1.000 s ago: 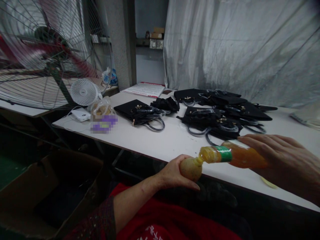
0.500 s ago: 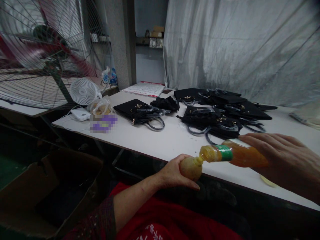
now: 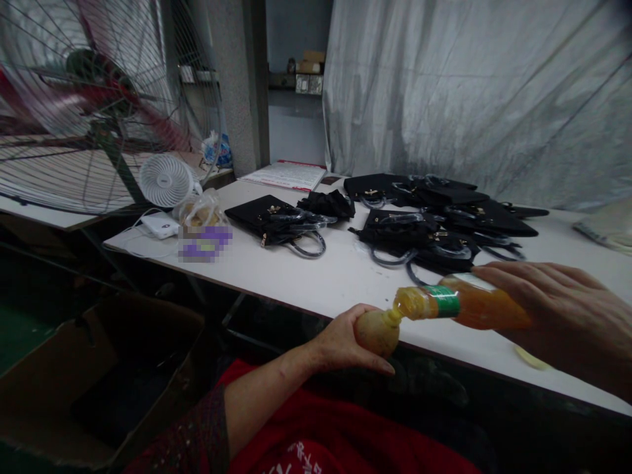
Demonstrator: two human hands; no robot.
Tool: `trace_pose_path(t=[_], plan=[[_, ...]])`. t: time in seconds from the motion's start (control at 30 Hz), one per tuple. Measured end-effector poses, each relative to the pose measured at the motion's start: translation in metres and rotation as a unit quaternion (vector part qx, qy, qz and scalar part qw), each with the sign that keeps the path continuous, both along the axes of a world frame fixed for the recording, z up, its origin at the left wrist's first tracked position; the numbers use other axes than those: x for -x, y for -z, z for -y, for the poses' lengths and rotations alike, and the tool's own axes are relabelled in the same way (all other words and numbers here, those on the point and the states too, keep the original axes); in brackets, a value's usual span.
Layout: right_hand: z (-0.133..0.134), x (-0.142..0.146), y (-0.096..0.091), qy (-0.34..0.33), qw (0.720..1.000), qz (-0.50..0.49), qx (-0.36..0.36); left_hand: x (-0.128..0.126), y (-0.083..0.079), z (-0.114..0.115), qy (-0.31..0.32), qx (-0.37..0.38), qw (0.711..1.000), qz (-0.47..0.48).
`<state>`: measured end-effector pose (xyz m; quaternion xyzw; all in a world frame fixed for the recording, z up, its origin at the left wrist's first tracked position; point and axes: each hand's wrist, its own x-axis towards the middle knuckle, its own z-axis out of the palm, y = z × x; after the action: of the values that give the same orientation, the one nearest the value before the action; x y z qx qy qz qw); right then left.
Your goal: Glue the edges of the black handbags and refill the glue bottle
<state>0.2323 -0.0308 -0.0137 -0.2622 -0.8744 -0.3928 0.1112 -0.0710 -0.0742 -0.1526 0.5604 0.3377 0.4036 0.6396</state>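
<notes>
- The left hand [image 3: 340, 342] curls around a round yellowish container [image 3: 378, 334], just at the near edge of the table [image 3: 296, 283], above the person's lap.
- The right hand [image 3: 557, 303] grips an orange bottle [image 3: 488, 309] laid nearly sideways, its mouth seemingly meeting the container's narrow neck.
- If either wrist drifts, I think the two necks could part, and anything liquid might drip on the table edge or the red shirt [image 3: 345, 438].
- A hard squeeze or slick surface could let the container slip from between thumb and fingers.
- A sudden knock might splash the black handbags [image 3: 498, 217] behind the bottle.
- Against a second ago, the bottle's neck sits very slightly higher; the left hand looks unmoved.
</notes>
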Motion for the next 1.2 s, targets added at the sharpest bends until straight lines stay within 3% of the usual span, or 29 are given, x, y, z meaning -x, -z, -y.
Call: trace_pose_path(t=[0.57,1.2], plan=[[-0.0024,-0.0032,0.0032,0.011,0.999,-0.022,0.034,-0.0006,0.001,0.0007,0.004,0.01,1.0,0.019],[0.0008,0.0012,-0.0008,-0.007,1.0,0.004,0.007,0.0003,0.0016,0.0013,0.004,0.002,1.0,0.01]])
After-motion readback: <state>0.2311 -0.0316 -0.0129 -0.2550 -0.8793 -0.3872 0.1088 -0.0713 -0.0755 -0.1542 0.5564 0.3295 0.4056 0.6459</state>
